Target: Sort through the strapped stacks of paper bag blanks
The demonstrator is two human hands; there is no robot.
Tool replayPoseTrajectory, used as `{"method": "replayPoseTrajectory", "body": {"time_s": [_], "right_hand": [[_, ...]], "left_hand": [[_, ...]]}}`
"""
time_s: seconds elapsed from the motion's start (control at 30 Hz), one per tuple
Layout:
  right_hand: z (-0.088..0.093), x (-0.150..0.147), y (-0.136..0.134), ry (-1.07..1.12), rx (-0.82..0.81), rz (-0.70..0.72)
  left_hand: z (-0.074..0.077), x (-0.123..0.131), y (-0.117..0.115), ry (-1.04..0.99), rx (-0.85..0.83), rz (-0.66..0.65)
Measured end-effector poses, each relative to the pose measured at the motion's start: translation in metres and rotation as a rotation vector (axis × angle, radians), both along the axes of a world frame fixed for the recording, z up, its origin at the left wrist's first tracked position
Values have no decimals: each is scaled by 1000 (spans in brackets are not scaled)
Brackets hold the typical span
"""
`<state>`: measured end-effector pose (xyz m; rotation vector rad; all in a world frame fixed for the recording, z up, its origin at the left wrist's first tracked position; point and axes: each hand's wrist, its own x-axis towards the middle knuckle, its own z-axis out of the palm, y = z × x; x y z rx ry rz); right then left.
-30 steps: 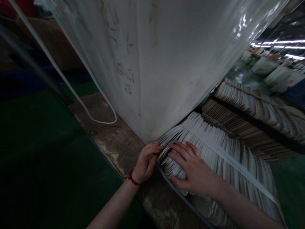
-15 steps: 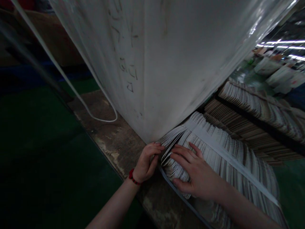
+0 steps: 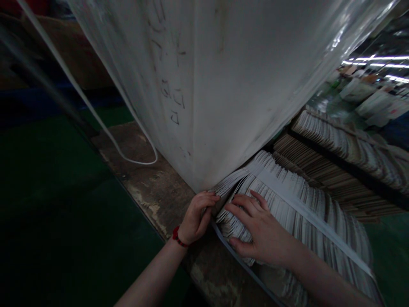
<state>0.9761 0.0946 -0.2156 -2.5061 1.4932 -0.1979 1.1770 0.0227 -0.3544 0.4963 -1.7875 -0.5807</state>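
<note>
A thick bundle of pale, thin paper or card sheets (image 3: 322, 213) stands on edge, with a flat white strap (image 3: 298, 204) across it. At its near left corner, my left hand (image 3: 198, 216) is closed on several sheets (image 3: 227, 184) that bend away from the others, leaving a dark gap. My right hand (image 3: 260, 232) rests spread on the sheet edges just right of that gap, thumb apart from the fingers. A red band circles my left wrist. My left fingertips are partly hidden.
A tall white plastic-wrapped block (image 3: 233, 94) with handwritten marks rises in front, on a worn wooden board (image 3: 159, 187). A white cord (image 3: 140, 162) loops at its left. More strapped bundles (image 3: 348, 166) lie behind right. Green floor (image 3: 64, 192) shows at left.
My right hand has shifted slightly left toward the gap, which looks a little wider. My left hand stays nearly in place.
</note>
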Motion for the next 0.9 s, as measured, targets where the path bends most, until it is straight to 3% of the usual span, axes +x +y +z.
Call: {"method": "replayPoseTrajectory", "body": {"time_s": [0.2,0.9], "right_hand": [[-5,-2,0,38,-64,29],[-2,-2,-3,37,-19,100]], "left_hand": [[-5,-1,0,24,19,-8],[-6,-3,4,87,95,-8]]}}
